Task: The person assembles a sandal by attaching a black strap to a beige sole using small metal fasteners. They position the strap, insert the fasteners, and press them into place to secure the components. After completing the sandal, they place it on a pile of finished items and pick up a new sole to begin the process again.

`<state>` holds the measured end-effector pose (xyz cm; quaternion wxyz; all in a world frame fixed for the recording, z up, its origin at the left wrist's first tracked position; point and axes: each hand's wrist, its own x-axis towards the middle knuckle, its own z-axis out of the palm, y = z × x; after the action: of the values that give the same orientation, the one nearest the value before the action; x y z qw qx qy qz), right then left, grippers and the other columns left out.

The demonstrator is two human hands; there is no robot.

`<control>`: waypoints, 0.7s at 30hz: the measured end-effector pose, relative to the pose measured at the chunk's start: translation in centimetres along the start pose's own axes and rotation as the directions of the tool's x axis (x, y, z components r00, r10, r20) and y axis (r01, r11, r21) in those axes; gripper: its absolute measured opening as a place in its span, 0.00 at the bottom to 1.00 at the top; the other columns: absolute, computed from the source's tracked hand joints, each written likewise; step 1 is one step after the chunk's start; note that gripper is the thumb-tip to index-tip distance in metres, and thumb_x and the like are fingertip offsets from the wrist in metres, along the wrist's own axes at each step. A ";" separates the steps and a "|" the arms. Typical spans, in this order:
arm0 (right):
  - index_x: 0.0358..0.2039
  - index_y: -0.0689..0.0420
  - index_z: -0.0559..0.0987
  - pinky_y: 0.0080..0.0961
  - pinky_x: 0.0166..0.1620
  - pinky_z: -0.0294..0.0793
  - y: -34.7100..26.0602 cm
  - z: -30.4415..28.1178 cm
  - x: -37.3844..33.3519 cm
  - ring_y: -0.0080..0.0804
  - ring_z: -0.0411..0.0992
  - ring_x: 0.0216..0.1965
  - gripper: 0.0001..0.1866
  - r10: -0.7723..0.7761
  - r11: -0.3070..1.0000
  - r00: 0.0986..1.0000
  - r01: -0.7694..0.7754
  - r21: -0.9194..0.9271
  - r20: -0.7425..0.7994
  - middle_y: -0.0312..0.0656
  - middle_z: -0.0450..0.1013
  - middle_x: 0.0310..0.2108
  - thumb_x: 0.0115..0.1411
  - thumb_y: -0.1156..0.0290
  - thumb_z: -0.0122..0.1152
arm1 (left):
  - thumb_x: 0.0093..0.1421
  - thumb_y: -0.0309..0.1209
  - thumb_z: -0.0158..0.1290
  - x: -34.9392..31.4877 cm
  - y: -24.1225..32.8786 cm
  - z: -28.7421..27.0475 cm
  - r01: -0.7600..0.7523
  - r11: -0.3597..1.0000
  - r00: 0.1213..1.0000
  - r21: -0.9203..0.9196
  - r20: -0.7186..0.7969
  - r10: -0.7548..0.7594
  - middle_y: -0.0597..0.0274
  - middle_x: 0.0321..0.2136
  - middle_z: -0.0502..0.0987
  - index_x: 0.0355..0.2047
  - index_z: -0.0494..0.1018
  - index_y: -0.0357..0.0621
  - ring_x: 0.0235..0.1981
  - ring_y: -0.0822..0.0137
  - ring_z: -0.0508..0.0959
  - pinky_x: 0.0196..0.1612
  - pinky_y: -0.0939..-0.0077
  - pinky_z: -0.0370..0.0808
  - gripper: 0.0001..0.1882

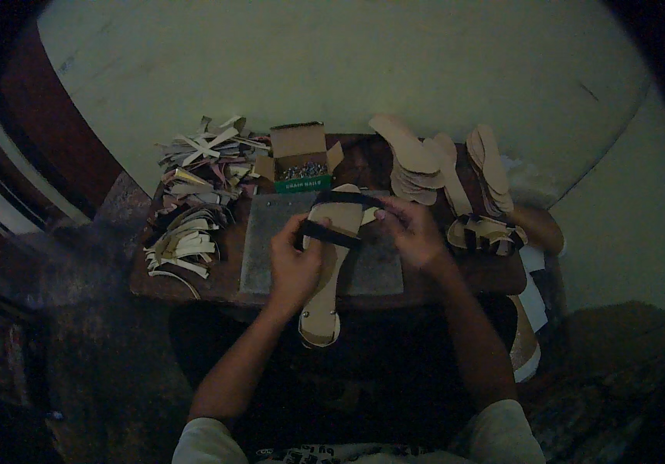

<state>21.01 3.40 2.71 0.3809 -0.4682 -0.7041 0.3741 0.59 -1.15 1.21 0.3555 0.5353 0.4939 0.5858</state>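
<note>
A tan sandal sole (322,298) lies lengthwise between my hands, toe end away from me. Dark straps (331,234) cross its front part, and small shiny nail heads show near the heel. My left hand (297,259) is closed round the sole's left side and the nearer strap. At the right edge, my right hand (416,233) pinches the pale-lined end of a dark strap. Beneath the sandal is a grey square slab (271,243) on the wooden table.
An open box of nails (301,158) stands behind the slab. Strap strips (189,240) are heaped on the left. Stacked tan soles (410,158) and a strapped sandal (485,234) sit on the right. The table edge (193,294) runs before my lap.
</note>
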 end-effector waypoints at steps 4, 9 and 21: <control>0.51 0.61 0.75 0.31 0.45 0.72 0.7 -0.4 0.1 0.32 0.76 0.38 0.17 0.027 0.998 1.000 -0.027 -0.056 -0.002 0.46 0.79 0.38 0.62 0.71 0.56 | 0.62 0.32 0.55 -0.1 0.1 0.0 -0.008 0.996 1.000 0.085 0.014 0.007 0.61 0.30 0.79 0.39 0.75 0.35 0.34 0.75 0.75 0.38 0.78 0.71 0.12; 0.51 0.59 0.74 0.29 0.43 0.72 0.0 -0.3 0.2 0.31 0.75 0.36 0.17 0.015 1.000 1.000 -0.015 0.026 -0.002 0.48 0.78 0.38 0.61 0.72 0.57 | 0.63 0.34 0.55 -0.1 -0.2 -0.1 0.048 0.997 0.998 -0.059 -0.026 -0.050 0.63 0.29 0.78 0.38 0.75 0.36 0.33 0.76 0.74 0.36 0.79 0.71 0.12; 0.52 0.60 0.73 0.26 0.46 0.72 0.8 1.2 0.1 0.29 0.75 0.41 0.17 0.028 0.965 1.000 -0.025 0.260 -0.009 0.48 0.77 0.43 0.62 0.73 0.58 | 0.64 0.36 0.53 0.4 -2.2 0.2 0.158 0.914 0.987 -0.373 0.020 -0.162 0.67 0.28 0.76 0.37 0.74 0.39 0.29 0.79 0.72 0.32 0.81 0.67 0.12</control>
<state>20.20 3.48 1.47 0.4385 -0.4259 -0.6403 0.4650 0.42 -0.13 -0.74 0.4948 0.4125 0.4173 0.6410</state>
